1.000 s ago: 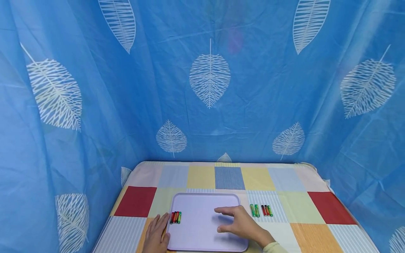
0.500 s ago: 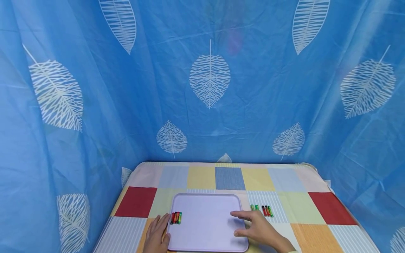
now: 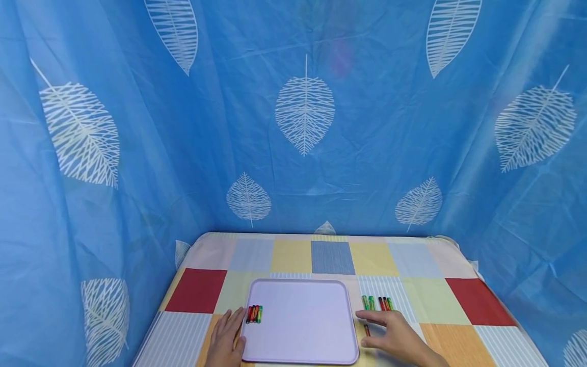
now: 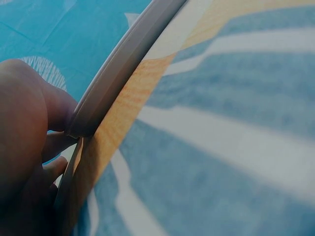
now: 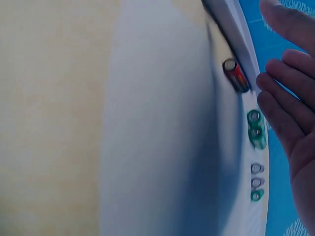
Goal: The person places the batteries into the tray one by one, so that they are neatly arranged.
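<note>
My left hand lies along the left side of a pale lilac tray, fingers extended and fingertips at its rim. In the left wrist view, the fingers meet the tray rim. On the tray's left part, several red and green batteries stand side by side in a row. My right hand hovers just right of the tray, thumb and fingers spread apart. In the gap between them a red-and-black battery lies on the cloth; the right wrist view shows this battery close by the fingertips.
Beyond my right hand lie two green batteries and a group of three batteries, two dark red and one green. A patchwork cloth covers the table. Blue leaf-print curtains enclose its back and sides.
My right hand has moved right, from above the tray to beyond its right edge. The single red-and-black battery now shows between thumb and fingers. My left hand stays in place.
</note>
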`<act>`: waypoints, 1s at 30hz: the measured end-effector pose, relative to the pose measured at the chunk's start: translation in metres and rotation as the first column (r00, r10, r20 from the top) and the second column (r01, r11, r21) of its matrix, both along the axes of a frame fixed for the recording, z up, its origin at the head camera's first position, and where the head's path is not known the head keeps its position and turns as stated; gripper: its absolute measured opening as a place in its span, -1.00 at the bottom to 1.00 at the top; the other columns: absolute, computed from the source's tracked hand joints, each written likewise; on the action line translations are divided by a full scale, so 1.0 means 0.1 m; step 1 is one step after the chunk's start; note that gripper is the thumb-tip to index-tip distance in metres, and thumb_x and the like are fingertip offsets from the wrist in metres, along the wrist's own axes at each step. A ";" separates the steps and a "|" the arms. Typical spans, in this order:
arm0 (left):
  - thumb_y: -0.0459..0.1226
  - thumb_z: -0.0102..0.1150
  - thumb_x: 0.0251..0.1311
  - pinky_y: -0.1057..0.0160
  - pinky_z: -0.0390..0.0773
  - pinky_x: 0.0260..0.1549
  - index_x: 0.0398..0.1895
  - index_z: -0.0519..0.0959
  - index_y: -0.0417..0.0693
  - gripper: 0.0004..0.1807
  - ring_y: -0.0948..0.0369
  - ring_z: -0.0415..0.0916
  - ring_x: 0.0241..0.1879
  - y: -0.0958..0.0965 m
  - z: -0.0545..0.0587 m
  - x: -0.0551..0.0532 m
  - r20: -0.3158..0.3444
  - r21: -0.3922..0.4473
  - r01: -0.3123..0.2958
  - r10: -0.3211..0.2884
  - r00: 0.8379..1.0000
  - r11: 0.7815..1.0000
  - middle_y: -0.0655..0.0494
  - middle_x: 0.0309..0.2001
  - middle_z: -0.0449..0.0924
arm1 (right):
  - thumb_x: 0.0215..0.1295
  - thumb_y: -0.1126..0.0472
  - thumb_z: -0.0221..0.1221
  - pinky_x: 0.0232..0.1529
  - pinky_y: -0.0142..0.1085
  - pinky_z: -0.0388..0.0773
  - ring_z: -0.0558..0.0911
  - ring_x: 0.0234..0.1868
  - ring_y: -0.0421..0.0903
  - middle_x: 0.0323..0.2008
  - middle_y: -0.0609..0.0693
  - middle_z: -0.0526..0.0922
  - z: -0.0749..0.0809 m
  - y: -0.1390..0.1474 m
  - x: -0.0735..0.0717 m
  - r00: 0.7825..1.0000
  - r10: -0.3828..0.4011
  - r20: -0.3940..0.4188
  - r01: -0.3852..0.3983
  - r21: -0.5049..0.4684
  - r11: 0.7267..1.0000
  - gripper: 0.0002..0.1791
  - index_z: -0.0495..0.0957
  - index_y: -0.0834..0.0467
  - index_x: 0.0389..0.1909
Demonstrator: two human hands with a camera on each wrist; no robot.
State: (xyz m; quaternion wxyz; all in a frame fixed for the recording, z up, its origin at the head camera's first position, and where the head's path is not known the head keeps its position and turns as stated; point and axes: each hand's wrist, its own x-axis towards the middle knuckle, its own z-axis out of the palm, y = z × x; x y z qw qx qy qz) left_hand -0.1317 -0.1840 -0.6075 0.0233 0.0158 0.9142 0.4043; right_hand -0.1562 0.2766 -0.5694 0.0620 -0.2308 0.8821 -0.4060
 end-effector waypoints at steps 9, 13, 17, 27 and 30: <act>-0.46 0.25 0.31 -0.48 -0.17 0.65 0.60 0.39 -0.29 -0.26 -0.39 0.01 0.65 0.00 0.01 0.01 -0.014 -0.002 0.004 -0.004 1.000 1.000 -0.28 0.60 0.38 | 0.17 -0.02 0.61 0.18 -0.54 0.66 0.67 0.25 -0.38 0.20 -0.11 0.83 -0.05 0.13 0.05 0.992 -0.082 0.099 0.074 0.082 0.994 -0.37 0.76 0.06 0.28; -0.46 0.24 0.31 -0.49 -0.16 0.64 0.60 0.40 -0.29 -0.26 -0.39 0.02 0.65 0.00 0.01 0.00 -0.029 0.004 0.009 -0.009 1.000 1.000 -0.29 0.59 0.39 | 0.18 -0.04 0.61 0.16 -0.61 0.60 0.64 0.25 -0.43 0.21 -0.14 0.83 -0.07 0.17 0.05 0.983 -0.106 0.149 0.091 0.099 0.991 -0.36 0.76 0.03 0.29; -0.47 0.23 0.30 -0.49 -0.17 0.64 0.59 0.41 -0.30 -0.27 -0.39 0.02 0.65 0.00 0.00 0.00 -0.034 0.016 0.009 -0.008 0.999 1.000 -0.31 0.59 0.39 | 0.19 -0.03 0.60 0.16 -0.64 0.57 0.63 0.26 -0.41 0.21 -0.16 0.82 -0.08 0.18 0.05 0.980 -0.108 0.169 0.090 0.108 0.990 -0.37 0.76 0.00 0.30; -0.47 0.22 0.32 -0.49 -0.18 0.64 0.60 0.40 -0.28 -0.27 -0.40 0.02 0.65 -0.01 -0.01 0.00 -0.042 0.012 0.016 -0.015 0.999 1.000 -0.30 0.59 0.39 | 0.24 0.12 0.56 0.19 -0.53 0.66 0.68 0.24 -0.36 0.18 -0.12 0.84 -0.11 0.12 0.08 0.996 -0.079 0.047 0.072 0.142 0.987 -0.49 0.79 -0.04 0.24; -0.47 0.22 0.32 -0.49 -0.18 0.64 0.60 0.41 -0.27 -0.27 -0.39 0.03 0.65 -0.02 -0.01 -0.01 -0.048 0.008 0.018 -0.018 0.999 1.000 -0.29 0.59 0.40 | 0.24 0.13 0.57 0.17 -0.53 0.67 0.68 0.21 -0.37 0.17 -0.11 0.84 -0.11 0.11 0.08 0.996 -0.081 0.038 0.075 0.140 0.987 -0.50 0.79 -0.03 0.23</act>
